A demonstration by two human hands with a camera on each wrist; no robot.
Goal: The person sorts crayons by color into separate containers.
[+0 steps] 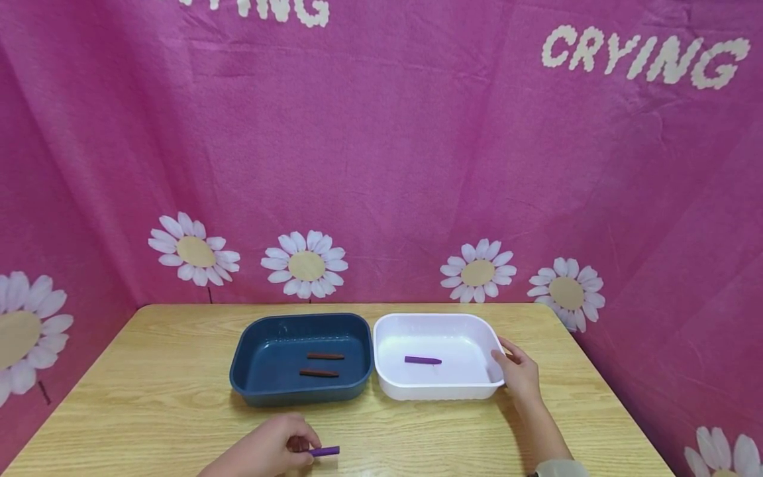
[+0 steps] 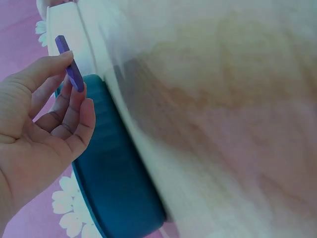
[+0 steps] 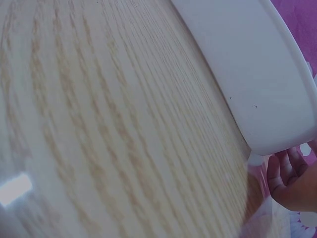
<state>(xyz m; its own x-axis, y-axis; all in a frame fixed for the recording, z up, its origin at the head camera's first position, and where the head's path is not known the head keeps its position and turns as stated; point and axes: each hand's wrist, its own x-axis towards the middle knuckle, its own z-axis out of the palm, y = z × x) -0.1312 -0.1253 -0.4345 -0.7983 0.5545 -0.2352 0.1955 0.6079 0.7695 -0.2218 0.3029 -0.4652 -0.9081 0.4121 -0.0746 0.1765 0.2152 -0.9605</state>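
Purple wax stick (image 1: 326, 452), pinched by left hand (image 1: 277, 445), seems brittle, best held mid-length; right hand (image 1: 521, 376) grips white plastic tray (image 1: 438, 392) at three o'clock.

White letters (image 1: 642, 58) are spelling "CRYING" at the upper right of the pink cloth (image 1: 381, 146). Farther left, another word (image 1: 279, 9) is running past the head view's top edge, leaving "ING" readable.

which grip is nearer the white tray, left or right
Right. The right grip holds the white tray at its right-hand end; the left grip is apart from it, in front of the blue tray, pinching a purple crayon.
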